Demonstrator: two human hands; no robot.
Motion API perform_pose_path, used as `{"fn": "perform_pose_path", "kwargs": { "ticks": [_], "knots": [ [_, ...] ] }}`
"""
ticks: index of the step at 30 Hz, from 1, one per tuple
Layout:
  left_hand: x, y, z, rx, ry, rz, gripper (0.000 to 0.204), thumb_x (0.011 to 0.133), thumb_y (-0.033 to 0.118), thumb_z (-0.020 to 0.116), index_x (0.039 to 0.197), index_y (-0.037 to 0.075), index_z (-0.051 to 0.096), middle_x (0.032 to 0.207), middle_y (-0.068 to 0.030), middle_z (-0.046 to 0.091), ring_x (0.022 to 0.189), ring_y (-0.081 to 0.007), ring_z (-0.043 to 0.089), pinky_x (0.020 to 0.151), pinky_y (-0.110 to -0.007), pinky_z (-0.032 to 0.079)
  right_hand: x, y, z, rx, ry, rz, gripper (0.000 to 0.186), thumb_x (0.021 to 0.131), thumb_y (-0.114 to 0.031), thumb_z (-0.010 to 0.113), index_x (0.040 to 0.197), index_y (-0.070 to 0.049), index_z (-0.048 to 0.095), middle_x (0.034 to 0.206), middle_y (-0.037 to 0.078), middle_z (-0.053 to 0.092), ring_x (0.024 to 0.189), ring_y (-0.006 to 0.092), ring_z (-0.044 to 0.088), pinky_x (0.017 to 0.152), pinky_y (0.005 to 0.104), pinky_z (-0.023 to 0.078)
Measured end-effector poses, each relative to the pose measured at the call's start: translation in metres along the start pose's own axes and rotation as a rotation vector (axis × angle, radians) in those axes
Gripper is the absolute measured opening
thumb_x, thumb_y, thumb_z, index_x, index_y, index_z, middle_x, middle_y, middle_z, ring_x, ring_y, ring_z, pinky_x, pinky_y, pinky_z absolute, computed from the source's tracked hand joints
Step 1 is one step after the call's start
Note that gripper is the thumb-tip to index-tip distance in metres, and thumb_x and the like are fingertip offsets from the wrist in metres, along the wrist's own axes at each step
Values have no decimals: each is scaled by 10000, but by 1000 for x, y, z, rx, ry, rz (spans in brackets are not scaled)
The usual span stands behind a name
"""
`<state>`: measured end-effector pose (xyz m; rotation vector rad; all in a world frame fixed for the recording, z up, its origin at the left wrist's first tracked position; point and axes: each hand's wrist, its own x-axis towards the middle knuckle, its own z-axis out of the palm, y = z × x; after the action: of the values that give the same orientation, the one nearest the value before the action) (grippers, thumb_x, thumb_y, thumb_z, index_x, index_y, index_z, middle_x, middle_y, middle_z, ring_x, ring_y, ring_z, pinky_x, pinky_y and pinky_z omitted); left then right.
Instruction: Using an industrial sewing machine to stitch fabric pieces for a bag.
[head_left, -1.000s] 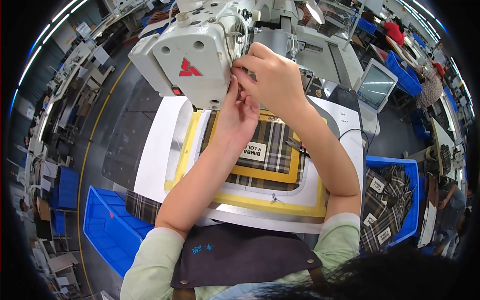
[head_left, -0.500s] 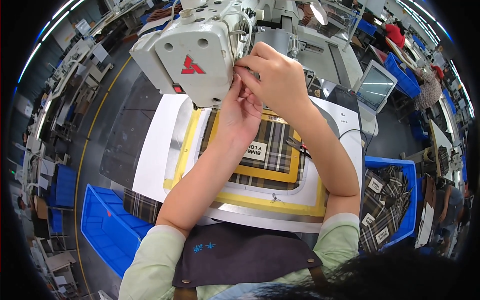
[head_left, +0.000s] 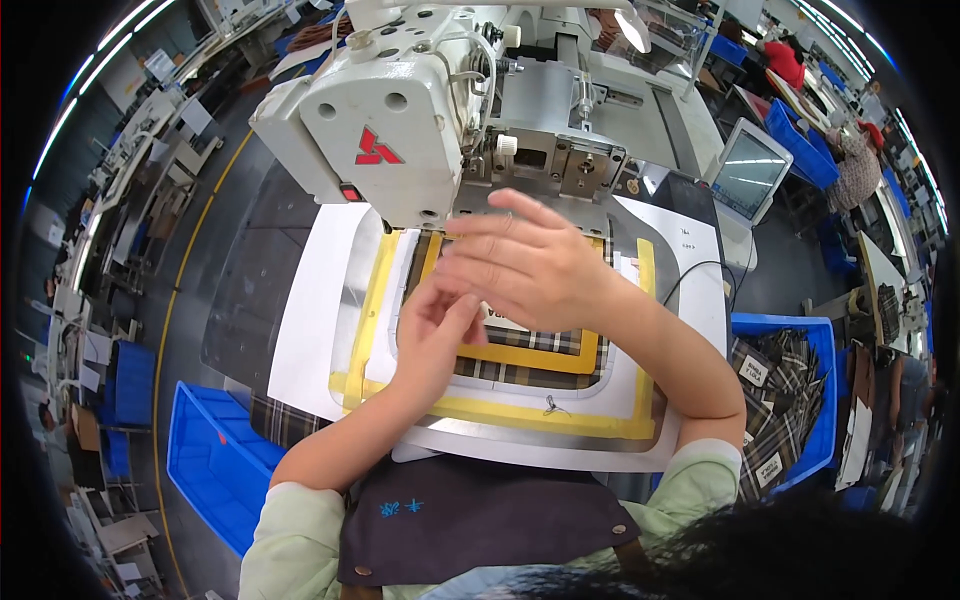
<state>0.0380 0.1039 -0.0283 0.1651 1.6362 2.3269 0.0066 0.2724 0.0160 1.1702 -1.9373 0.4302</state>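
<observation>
My left hand (head_left: 438, 325) is in front of the sewing machine head (head_left: 375, 140), above the clamped work. Its fingers curl in with the thumb against them; what they hold, if anything, is hidden. Crossing over its fingertips, my right hand (head_left: 540, 268) has its fingers stretched out and nothing visible in them. Beneath lies plaid fabric (head_left: 520, 372) inside a yellow frame (head_left: 545, 352), with a pale label partly covered by my hands. Yellow tape (head_left: 500, 415) borders the white template. A small tangle of thread (head_left: 553, 406) rests on the tape at the near side.
At the right stands a blue bin (head_left: 822, 400) of labelled plaid pieces (head_left: 775, 420). Another blue bin (head_left: 215, 470) is at the lower left, beside hanging plaid fabric (head_left: 285, 418). A screen (head_left: 750, 170) and a cable (head_left: 690, 270) are right of the machine. Other people work far right.
Both hands have come down and toward me from the needle area. My right hand has gone from a pinch to stretched fingers. The snips seen on the frame are now out of sight.
</observation>
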Motion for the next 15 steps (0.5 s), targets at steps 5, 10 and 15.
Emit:
{"fn": "perform_pose_path", "kwargs": {
  "ticks": [5,10,15],
  "knots": [
    [-1,7,-21,225,-74,128,45,897,51,519,858,50,498,725,-15,515,605,-75,497,540,-210,427,-23,1,18,104,-127,17,175,734,-136,654,902,-91,630,766,24,566,749,189,590,943,395,450],
    [1,6,-32,279,-102,68,53,896,57,527,848,50,507,724,-5,514,601,-70,492,536,-206,420,-29,-4,28,205,-194,59,125,742,-159,642,817,-76,587,676,27,488,666,201,544,698,333,481],
    [0,5,-40,334,-112,68,56,885,50,538,840,49,505,730,-6,506,596,-76,504,531,-210,417,-34,-8,40,195,-96,16,105,751,-168,603,793,-85,555,674,29,489,648,206,547,618,320,465]
  ]
}}
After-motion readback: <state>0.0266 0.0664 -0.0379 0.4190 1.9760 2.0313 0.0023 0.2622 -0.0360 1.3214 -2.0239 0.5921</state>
